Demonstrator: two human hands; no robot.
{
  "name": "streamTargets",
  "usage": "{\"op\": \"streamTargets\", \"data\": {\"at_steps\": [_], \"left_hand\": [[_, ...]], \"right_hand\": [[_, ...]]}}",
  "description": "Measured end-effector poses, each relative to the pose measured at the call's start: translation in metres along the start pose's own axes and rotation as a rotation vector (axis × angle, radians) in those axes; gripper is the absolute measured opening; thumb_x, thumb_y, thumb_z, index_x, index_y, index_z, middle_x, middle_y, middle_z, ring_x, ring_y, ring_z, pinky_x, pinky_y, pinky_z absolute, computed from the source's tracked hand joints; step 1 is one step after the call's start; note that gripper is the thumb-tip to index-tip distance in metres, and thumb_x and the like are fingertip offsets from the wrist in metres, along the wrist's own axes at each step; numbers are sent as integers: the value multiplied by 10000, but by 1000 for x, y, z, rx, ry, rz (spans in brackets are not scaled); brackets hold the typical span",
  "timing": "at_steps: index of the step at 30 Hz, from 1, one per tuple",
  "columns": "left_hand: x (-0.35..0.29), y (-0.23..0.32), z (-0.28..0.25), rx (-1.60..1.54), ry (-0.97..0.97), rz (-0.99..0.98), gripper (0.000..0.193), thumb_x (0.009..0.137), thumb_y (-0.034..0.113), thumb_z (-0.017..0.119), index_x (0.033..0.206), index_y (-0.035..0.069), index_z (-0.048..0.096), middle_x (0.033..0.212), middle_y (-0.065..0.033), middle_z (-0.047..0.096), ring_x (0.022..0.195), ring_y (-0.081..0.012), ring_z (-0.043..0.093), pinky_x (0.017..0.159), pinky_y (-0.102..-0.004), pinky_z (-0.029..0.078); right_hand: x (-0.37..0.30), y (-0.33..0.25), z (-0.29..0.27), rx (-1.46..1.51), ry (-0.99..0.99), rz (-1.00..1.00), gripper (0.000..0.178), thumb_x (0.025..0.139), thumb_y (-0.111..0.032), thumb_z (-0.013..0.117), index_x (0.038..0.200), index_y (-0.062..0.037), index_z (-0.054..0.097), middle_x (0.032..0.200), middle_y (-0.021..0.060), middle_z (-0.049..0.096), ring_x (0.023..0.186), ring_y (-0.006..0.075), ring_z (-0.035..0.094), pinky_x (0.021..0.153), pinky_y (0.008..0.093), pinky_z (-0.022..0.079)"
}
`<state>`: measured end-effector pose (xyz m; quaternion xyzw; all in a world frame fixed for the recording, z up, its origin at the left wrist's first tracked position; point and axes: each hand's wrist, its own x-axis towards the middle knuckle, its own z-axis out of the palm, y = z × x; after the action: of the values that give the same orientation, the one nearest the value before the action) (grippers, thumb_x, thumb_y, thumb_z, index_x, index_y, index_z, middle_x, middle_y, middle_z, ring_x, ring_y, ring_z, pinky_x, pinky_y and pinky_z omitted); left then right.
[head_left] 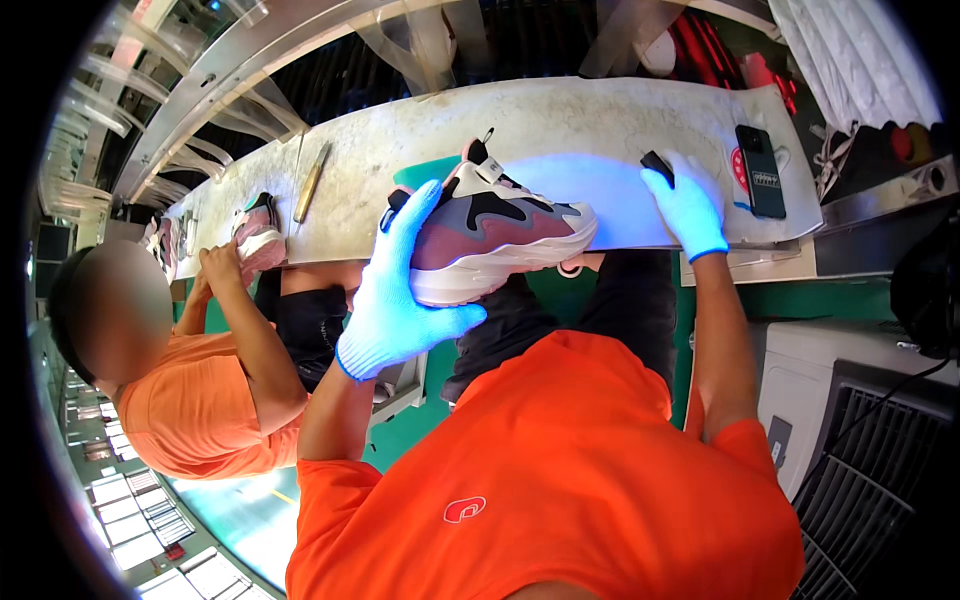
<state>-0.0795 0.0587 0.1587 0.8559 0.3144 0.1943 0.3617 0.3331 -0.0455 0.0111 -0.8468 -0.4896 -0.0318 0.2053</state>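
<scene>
A mauve, grey and white sneaker [500, 238] with a thick white sole is held up near the table's front edge, its toe to the right. My left hand [395, 290], in a white knitted glove lit blue, is wrapped round its heel end, thumb under the sole. Over the table on the right, my gloved right hand [692, 208] grips a small black flashlight [656, 163]. Blue light falls across the tabletop and both gloves. Part of the flashlight is hidden in the fingers.
A dark phone [761, 172] lies on the worktable [620, 110] at right. Behind the sneaker is a green pad [425, 173]; farther left rests a slim wooden-handled tool [313, 183]. A co-worker [215, 390] at left handles a pink shoe [259, 235]. A metal-framed line runs behind.
</scene>
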Motion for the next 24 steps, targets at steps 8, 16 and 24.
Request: {"op": "streamTargets", "data": {"at_steps": [8, 16, 24], "left_hand": [[11, 34, 0, 10, -61, -144, 1232, 671, 86, 950, 1746, 71, 348, 1668, -204, 488, 1548, -352, 496, 1304, -471, 397], [12, 54, 12, 128, -10, -123, 1264, 650, 159, 977, 1747, 50, 359, 1670, -189, 513, 1548, -334, 509, 1313, -466, 389], [11, 58, 23, 156, 41, -126, 1224, 655, 141, 979, 1727, 46, 396, 1632, -183, 560, 1489, -321, 579, 1271, -459, 452]], "right_hand": [[-3, -126, -54, 1989, -219, 374, 236, 1084, -258, 731, 1141, -30, 711, 865, 70, 713, 738, 210, 731, 703, 403, 617], [22, -203, -41, 2409, -213, 349, 309, 1128, -394, 671, 1015, -107, 640, 685, 11, 569, 567, 174, 568, 545, 365, 466], [-4, -210, -48, 2307, -131, 210, 473, 1167, -532, 564, 1007, -96, 656, 648, 27, 535, 504, 165, 514, 462, 340, 412]]}}
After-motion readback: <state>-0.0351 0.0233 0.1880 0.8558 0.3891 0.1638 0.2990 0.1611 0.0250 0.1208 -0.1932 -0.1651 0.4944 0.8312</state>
